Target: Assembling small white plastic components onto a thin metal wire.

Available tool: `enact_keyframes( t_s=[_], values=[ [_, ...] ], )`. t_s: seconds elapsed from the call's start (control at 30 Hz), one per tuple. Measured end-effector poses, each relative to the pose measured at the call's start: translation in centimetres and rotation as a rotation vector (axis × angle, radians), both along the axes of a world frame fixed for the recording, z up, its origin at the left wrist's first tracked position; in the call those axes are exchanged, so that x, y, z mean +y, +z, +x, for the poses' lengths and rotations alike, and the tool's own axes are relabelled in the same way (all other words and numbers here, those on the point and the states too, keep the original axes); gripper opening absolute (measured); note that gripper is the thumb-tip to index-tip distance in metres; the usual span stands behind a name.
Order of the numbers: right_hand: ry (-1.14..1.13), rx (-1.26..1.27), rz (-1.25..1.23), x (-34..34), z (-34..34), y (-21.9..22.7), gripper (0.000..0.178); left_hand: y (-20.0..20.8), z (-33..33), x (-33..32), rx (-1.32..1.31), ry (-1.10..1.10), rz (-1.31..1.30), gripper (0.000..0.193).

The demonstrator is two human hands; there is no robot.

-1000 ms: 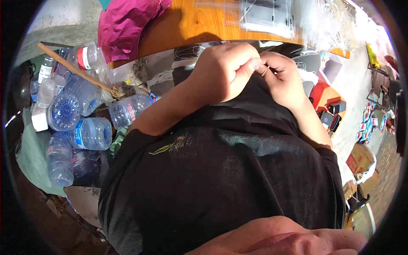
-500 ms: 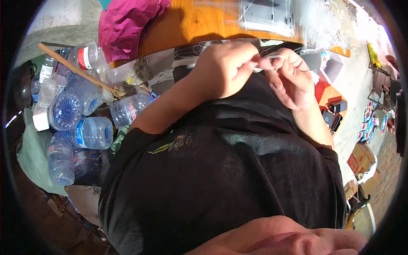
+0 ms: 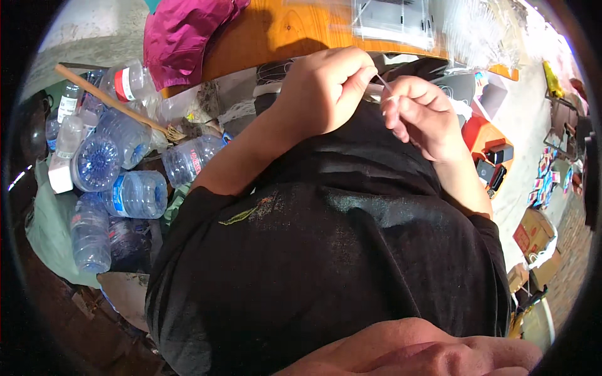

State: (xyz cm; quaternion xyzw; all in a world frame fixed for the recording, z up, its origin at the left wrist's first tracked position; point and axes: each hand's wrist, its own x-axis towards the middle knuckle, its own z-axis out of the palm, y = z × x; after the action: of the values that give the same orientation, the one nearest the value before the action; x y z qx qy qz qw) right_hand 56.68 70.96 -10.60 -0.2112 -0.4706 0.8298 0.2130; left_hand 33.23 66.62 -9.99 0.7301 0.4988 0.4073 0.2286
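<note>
One strand (image 3: 385, 86) now bridges the hands, which touched a second ago, near side of the table (image 3: 295, 26); left hand (image 3: 327, 91) pinches it, right hand (image 3: 429, 116) seemingly too, so both probably work it.

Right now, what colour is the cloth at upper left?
The cloth is magenta; head view shows it.

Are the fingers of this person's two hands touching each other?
No: a gap shows between the left fingers and the right fingers, with a thin strand across it.
</note>
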Motion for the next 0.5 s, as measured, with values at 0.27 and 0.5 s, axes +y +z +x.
enact_keyframes(
  t_s=[0.27, 0.5],
  values=[
    [-0.303, -0.489, 1.181, 1.7, -1.3, 0.5, 0.015, 1.1, 0.6, -0.8, 0.091, -0.076, -0.011, 0.007],
    [-0.129, 0.202, -0.023, 0.0, -0.5, 1.1, 0.018, 0.7, -0.1, -0.2, 0.063, -0.034, -0.03, 0.006]
  ],
)
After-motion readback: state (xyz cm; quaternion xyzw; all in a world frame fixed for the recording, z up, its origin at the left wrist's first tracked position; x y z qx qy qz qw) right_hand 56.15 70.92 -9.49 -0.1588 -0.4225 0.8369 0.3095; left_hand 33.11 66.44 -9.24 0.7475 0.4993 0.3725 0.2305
